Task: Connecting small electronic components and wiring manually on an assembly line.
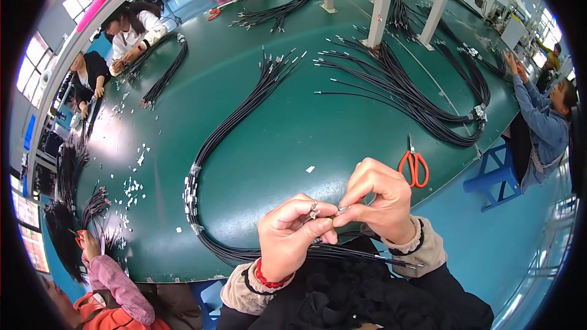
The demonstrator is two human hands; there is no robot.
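My left hand point(292, 232) and my right hand point(379, 198) meet just above the near edge of the green table point(318, 128). Both pinch the metal-tipped ends of thin black wires point(326, 211) between thumb and fingers. These ends belong to a long black wire bundle point(211, 146) that curves from my lap up the table's left-centre to bare tips at the far middle. White tape bands wrap the bundle near its lower bend. More of the bundle lies across my lap under my wrists.
Orange-handled scissors point(414, 167) lie to the right of my hands. Another large wire bundle point(403, 91) fans out at the right by white posts point(379, 3). White scraps point(131, 189) litter the left side. Other people work around the table; a blue stool point(495, 174) stands at right.
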